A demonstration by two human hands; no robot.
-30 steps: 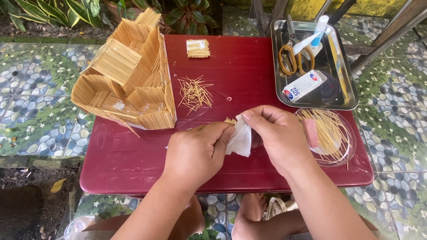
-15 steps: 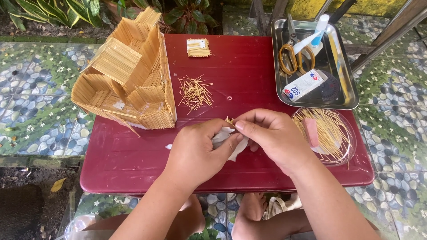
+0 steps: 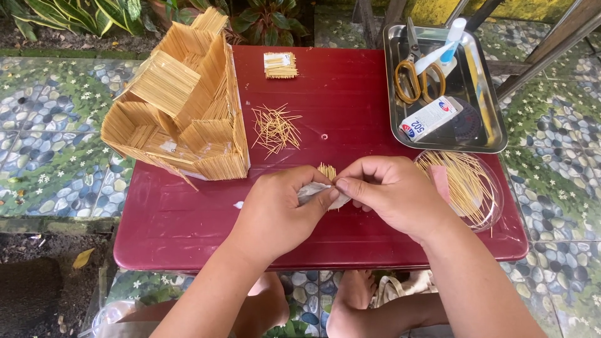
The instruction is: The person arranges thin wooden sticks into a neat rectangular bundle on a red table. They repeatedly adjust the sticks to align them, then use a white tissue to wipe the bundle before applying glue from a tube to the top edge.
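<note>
Both hands' grip now closer, pinched on white paper scrap (image 3: 318, 193) and stick bundle (image 3: 327, 171); stick house (image 3: 178, 109) left, tray (image 3: 494, 134) right.

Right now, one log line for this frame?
left hand: pinching white paper | right hand: pinching same paper, stick bundle | stick model: left on red table

A red table (image 3: 188, 231) outdoors, laid out with craft bits

At the table's far left stands a stick-built house model (image 3: 181, 112); just right of it lies a loose scatter of sticks (image 3: 275, 128), and behind those a small stick panel (image 3: 280, 64). At the table's far right sits a metal tray (image 3: 494, 125) holding scissors (image 3: 418, 78), a glue tube (image 3: 441, 53) and a small box (image 3: 429, 117).
</note>
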